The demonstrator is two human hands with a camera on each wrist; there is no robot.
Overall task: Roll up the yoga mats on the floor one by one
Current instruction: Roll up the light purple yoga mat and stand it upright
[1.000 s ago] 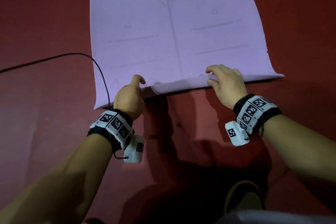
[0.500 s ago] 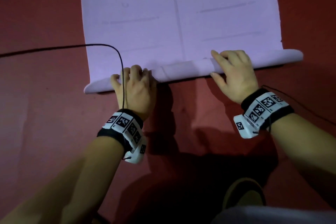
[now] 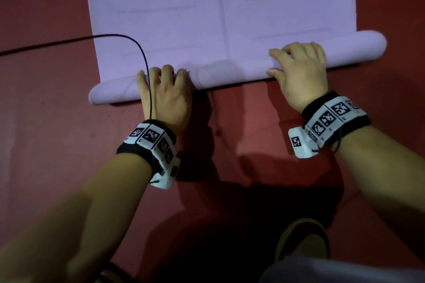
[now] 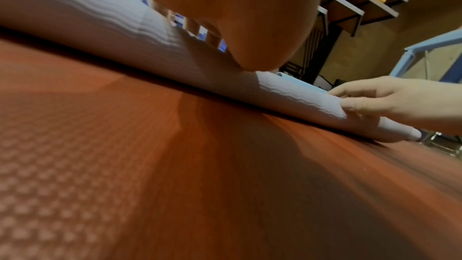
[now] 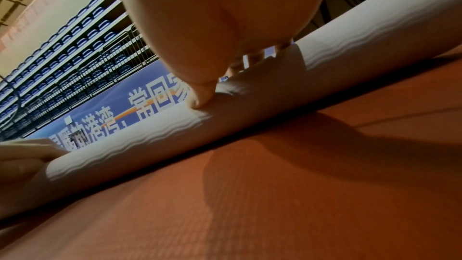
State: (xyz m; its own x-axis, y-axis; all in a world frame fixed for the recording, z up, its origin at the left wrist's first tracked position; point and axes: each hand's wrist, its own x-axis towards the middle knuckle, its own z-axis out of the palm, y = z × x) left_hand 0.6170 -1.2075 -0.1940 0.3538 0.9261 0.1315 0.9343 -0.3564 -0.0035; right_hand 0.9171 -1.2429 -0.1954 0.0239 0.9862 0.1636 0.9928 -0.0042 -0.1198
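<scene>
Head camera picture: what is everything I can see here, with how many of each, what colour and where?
yoga mat: one, lilac, flat on the floor, near end rolled into a thin tube
floor: red, textured
cable: one, black, runs from the left over the mat corner to the left wrist
shoe: one, olive, bottom right
wristbands: two, black with white tags
left hand: fingers curled over the roll
right hand: fingers curled over the roll

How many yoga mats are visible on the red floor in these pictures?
1. A single purple yoga mat lies on the red floor, its near end rolled under the left hand and the right hand. Other mats may lie outside the frame.
</scene>
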